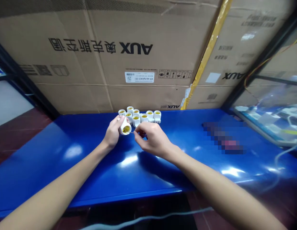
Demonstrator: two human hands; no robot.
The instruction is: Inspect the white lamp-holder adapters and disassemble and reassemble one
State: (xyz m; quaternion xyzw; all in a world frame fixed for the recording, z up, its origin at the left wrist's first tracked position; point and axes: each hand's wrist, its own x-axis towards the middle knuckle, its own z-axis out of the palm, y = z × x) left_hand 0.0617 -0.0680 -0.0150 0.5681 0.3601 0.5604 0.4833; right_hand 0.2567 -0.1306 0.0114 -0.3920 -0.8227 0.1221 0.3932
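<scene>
My left hand [113, 131] is closed around a white lamp socket [125, 127], whose round opening with a yellowish inside faces toward me. Just to the right, my right hand [150, 135] pinches a thin rod-like tool [132, 132], and the tool's tip reaches the rim of the socket's opening. Most of the tool is hidden by my fingers. Behind both hands, several similar white sockets [136, 119] stand grouped on the blue table, with their openings upward.
The blue table [90, 172] has large cardboard boxes [78, 70] along its back edge. A blurred, pixelated dark object [222, 139] lies to the right. Further right are a pale tray [258, 124] and a cable [279, 159]. Dark metal posts rise at both sides.
</scene>
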